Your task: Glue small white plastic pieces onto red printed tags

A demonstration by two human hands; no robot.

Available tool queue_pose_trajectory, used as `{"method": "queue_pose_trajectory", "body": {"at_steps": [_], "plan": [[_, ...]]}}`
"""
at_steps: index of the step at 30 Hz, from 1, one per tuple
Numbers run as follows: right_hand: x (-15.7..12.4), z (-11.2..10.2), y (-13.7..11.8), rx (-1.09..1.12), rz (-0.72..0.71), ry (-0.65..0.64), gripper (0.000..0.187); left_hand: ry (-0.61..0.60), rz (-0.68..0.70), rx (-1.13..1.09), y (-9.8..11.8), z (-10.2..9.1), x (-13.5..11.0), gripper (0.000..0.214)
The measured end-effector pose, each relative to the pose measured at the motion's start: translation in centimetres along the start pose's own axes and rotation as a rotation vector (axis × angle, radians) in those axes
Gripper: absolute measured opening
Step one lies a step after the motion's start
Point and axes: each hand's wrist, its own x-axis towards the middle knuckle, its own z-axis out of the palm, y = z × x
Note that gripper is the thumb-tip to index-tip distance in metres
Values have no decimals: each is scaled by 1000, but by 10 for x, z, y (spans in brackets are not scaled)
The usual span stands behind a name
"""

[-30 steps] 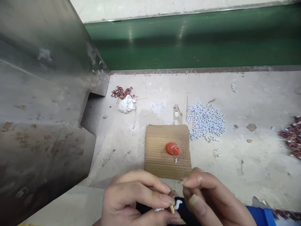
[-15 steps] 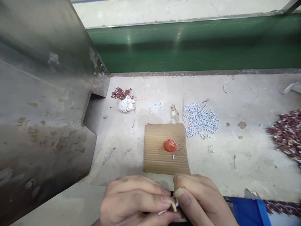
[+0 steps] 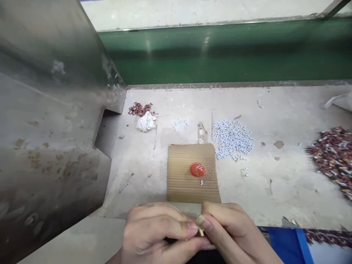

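Note:
My left hand (image 3: 156,234) and my right hand (image 3: 233,234) meet at the bottom of the view, fingertips pressed together around a very small part (image 3: 201,231) that I cannot make out clearly. A thin tan stick tip shows between the fingers. Just beyond them lies a piece of cardboard (image 3: 181,179) with a blob of red paste (image 3: 197,169) and one tiny white piece (image 3: 201,182) on it.
A pile of small white pieces (image 3: 231,139) lies right of the cardboard. A heap of dark red pieces (image 3: 334,157) sits far right. A crumpled white wad (image 3: 145,122) and a few red pieces (image 3: 139,108) lie at the back left. A large metal housing (image 3: 55,121) fills the left. A green belt (image 3: 233,51) runs behind.
My right hand has closed in against my left, its thumb now covering the small white part that showed between the fingers. The view has shifted slightly right.

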Motion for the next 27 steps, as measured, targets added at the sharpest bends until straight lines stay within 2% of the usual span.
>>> {"method": "queue_pose_trajectory", "body": {"at_steps": [2,4,6,8,9,11,12,14,17,21,24,27], "plan": [[-5,-13,15,80,47,16,64,9,4,21,-2,1,14,24],[-13,-34,43,10,80,186,61,53,-36,157,-11,2,50,19],[-19,-61,79,-336,46,502,47,121,-109,373,-27,7,110,13],[-20,-85,115,-536,-4,653,29,127,-135,462,-49,15,184,21],[-18,-95,131,-603,-43,670,35,95,-142,502,-62,20,222,18],[-9,-106,152,-675,-114,606,53,16,-194,595,-86,28,288,15],[-3,-109,158,-704,-147,552,59,-16,-230,641,-97,31,314,17],[12,-110,161,-742,-197,441,66,-55,-285,710,-114,34,349,23],[36,-112,153,-770,-237,316,76,-80,-336,775,-126,32,369,27],[68,-121,132,-789,-258,187,91,-68,-344,792,-121,25,374,29],[88,-132,117,-786,-275,112,98,48,-336,765,-105,22,373,32],[102,-138,107,-773,-296,52,93,223,-304,662,-84,17,342,33]]}}
